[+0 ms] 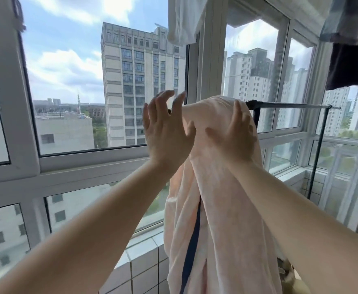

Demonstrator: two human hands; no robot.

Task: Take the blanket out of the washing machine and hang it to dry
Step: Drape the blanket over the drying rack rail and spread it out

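Observation:
A pale pink blanket (212, 200) with a dark blue stripe hangs bunched over the left end of a black drying rail (290, 106), reaching down past the bottom of the view. My right hand (235, 134) lies flat against the blanket just below the rail, fingers pointing up. Just left of the blanket, my left hand (165, 126) is raised in the air with its fingers spread and slightly bent, holding nothing; its thumb side is close to the cloth's edge.
Large white-framed windows (93, 160) stand directly behind the rail, with a tiled ledge (144, 257) below. White cloth (184, 20), a checked fabric (350, 18) and a dark garment (352, 66) hang overhead. The rail's black upright (316, 158) stands at the right.

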